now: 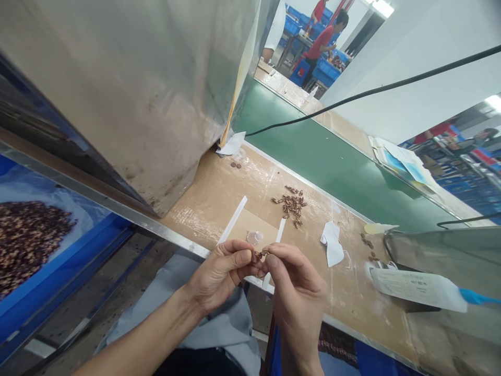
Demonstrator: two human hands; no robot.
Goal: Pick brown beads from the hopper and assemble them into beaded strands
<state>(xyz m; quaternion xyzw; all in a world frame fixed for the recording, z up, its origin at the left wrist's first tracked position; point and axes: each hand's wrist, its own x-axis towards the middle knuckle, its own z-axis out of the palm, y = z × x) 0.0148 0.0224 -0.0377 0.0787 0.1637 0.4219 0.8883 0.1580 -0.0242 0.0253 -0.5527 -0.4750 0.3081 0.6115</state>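
- Where the left hand [221, 277] and the right hand [297, 292] meet, a small copper piece [260, 255] is clamped between their fingers [242, 257]
- Just beyond the piece: a small clear plastic cap [254, 238] on the cardboard-covered tabletop [235, 183]
- Farther beyond it: a loose heap of copper pieces [291, 203]
- Right of it: crumpled white paper [332, 243]

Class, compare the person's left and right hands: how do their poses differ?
The left hand slants in from the lower left; the right hand rises nearly upright from below. The left forearm shows far longer than the right forearm. Both pinch one small copper piece in their fingers.
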